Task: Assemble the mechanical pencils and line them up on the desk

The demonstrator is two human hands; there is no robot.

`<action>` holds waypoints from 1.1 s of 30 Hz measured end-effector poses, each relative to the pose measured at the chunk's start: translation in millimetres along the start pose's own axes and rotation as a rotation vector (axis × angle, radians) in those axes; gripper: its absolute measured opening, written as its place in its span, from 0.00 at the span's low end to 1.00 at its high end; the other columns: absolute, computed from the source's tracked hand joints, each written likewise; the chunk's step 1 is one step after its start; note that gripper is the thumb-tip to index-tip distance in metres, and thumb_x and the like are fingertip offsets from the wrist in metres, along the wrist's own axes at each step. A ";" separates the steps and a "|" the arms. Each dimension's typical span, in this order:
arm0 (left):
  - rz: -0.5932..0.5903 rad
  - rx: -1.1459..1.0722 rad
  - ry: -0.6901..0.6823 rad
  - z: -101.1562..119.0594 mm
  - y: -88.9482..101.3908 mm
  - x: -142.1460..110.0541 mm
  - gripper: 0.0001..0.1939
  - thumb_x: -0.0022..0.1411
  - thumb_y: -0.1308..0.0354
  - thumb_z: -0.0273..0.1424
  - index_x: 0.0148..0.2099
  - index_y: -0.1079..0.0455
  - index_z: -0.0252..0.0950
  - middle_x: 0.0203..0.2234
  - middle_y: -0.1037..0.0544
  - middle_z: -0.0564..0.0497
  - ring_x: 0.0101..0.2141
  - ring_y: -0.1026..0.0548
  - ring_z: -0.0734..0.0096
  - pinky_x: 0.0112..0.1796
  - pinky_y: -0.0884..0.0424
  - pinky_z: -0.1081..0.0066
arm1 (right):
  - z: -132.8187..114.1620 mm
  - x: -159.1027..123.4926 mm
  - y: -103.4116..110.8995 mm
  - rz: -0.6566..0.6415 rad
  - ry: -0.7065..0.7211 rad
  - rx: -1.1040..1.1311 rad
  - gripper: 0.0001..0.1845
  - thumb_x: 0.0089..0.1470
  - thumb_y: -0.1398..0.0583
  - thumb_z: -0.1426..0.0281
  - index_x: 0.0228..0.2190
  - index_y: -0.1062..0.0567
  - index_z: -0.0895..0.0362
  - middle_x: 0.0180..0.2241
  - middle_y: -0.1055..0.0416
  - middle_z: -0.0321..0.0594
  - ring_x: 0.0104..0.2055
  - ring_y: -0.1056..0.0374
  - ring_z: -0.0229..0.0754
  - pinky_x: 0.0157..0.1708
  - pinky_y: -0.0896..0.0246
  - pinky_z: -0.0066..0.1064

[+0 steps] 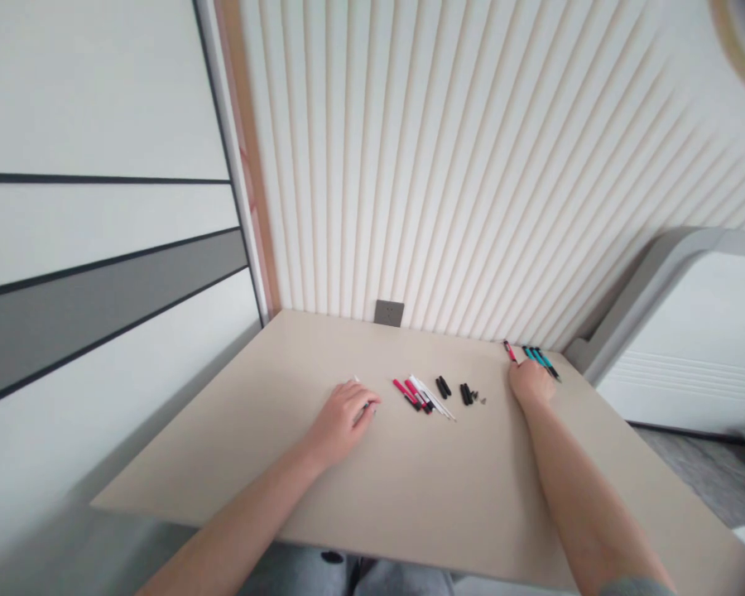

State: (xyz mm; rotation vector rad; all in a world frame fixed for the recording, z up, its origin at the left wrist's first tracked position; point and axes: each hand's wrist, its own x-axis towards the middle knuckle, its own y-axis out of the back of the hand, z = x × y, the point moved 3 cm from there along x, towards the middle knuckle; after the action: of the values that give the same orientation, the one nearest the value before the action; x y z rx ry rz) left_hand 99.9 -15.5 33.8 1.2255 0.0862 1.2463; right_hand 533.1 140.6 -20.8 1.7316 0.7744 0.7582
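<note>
Showing both hands over the surface [323, 513], head view: left hand [346, 416], fingers curled, grip indeterminable; right hand [532, 383] at the red pen [510, 351], finger closure hidden, beside teal pens [539, 357]. Between hands: red barrels [413, 391], white refills [433, 399], black pieces [467, 394].

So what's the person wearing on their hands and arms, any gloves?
No gloves: the left hand and right hand are bare, and both wrists too. A plain grey sleeve edge shows by the right elbow; no left sleeve is in view.
</note>
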 end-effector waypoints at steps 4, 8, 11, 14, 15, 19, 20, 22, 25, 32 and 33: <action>-0.037 0.093 -0.042 -8.2 15.4 13.3 0.08 0.66 0.50 0.27 0.42 0.30 0.37 0.34 0.24 0.48 0.40 0.29 0.65 0.43 0.36 0.64 | 0.4 -0.9 -2.3 0.047 0.016 0.015 0.24 0.57 0.49 0.60 0.41 0.22 0.64 0.43 0.27 0.63 0.46 0.29 0.60 0.42 0.34 0.48; -0.193 0.240 -0.154 -24.4 27.4 34.4 0.09 0.67 0.51 0.28 0.40 0.29 0.38 0.35 0.24 0.48 0.40 0.29 0.64 0.44 0.36 0.63 | 0.5 -6.3 0.3 0.075 0.027 0.003 0.24 0.57 0.48 0.59 0.41 0.22 0.64 0.43 0.28 0.62 0.46 0.30 0.60 0.41 0.34 0.48; -0.191 0.270 -0.137 -46.0 26.8 39.7 0.10 0.67 0.51 0.29 0.41 0.28 0.38 0.36 0.24 0.48 0.41 0.29 0.63 0.45 0.36 0.62 | 0.6 -15.4 2.8 0.123 0.070 -0.013 0.25 0.57 0.49 0.60 0.42 0.23 0.65 0.43 0.29 0.61 0.47 0.31 0.59 0.42 0.35 0.46; -0.045 0.207 0.023 -71.2 22.8 31.6 0.11 0.67 0.52 0.30 0.45 0.29 0.37 0.40 0.24 0.46 0.43 0.28 0.64 0.46 0.34 0.62 | -1.1 -30.6 5.9 0.208 0.171 -0.002 0.23 0.58 0.50 0.63 0.44 0.24 0.64 0.43 0.30 0.59 0.48 0.33 0.56 0.44 0.38 0.43; -0.039 0.185 0.051 -77.2 20.3 27.0 0.11 0.66 0.51 0.30 0.46 0.29 0.37 0.40 0.24 0.46 0.43 0.28 0.63 0.46 0.33 0.62 | -3.0 -37.4 7.2 0.234 0.227 0.013 0.22 0.58 0.50 0.64 0.45 0.24 0.62 0.43 0.30 0.57 0.48 0.34 0.54 0.46 0.39 0.42; -0.064 0.136 0.051 -83.1 15.6 11.9 0.12 0.65 0.49 0.32 0.48 0.28 0.39 0.42 0.23 0.47 0.44 0.28 0.63 0.48 0.33 0.61 | -18.5 -74.1 12.6 0.247 0.463 0.136 0.18 0.58 0.50 0.68 0.45 0.24 0.58 0.45 0.30 0.48 0.50 0.36 0.48 0.51 0.44 0.37; -0.081 0.132 0.033 -81.0 15.6 10.0 0.12 0.65 0.49 0.33 0.48 0.28 0.39 0.42 0.23 0.47 0.45 0.28 0.63 0.49 0.34 0.61 | -23.6 -85.0 14.0 0.244 0.494 0.171 0.18 0.58 0.50 0.69 0.44 0.24 0.57 0.45 0.30 0.48 0.50 0.36 0.48 0.52 0.45 0.36; -0.124 0.136 -0.011 -75.1 15.8 8.4 0.13 0.64 0.47 0.33 0.49 0.28 0.40 0.42 0.23 0.47 0.45 0.29 0.62 0.48 0.34 0.61 | -33.6 -106.9 16.5 0.237 0.515 0.247 0.18 0.58 0.50 0.69 0.43 0.24 0.57 0.44 0.30 0.47 0.49 0.37 0.47 0.52 0.46 0.36; -0.182 0.154 -0.076 -67.5 15.5 8.5 0.12 0.64 0.46 0.33 0.48 0.27 0.40 0.43 0.24 0.46 0.45 0.29 0.62 0.47 0.34 0.60 | -47.7 -135.8 19.5 0.212 0.584 0.362 0.16 0.58 0.49 0.70 0.41 0.24 0.57 0.42 0.30 0.47 0.48 0.36 0.47 0.52 0.45 0.38; -0.225 0.171 -0.166 -73.3 10.7 10.6 0.09 0.65 0.46 0.31 0.44 0.25 0.41 0.41 0.25 0.48 0.45 0.29 0.63 0.47 0.34 0.61 | -52.2 -148.3 19.6 0.186 0.676 0.498 0.13 0.56 0.47 0.70 0.36 0.23 0.56 0.38 0.28 0.43 0.43 0.34 0.43 0.47 0.41 0.34; -0.227 0.162 -0.174 -74.2 9.7 10.9 0.09 0.65 0.46 0.31 0.44 0.26 0.41 0.40 0.25 0.48 0.45 0.29 0.64 0.46 0.34 0.61 | -50.2 -145.1 18.1 0.172 0.649 0.517 0.13 0.56 0.48 0.70 0.35 0.23 0.57 0.37 0.28 0.43 0.42 0.33 0.43 0.46 0.40 0.34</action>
State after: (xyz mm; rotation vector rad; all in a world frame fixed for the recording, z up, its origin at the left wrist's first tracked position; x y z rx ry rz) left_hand 50.7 39.0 15.7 1.4182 0.1963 0.9460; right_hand 409.9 47.9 -8.1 2.0422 1.3612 1.3630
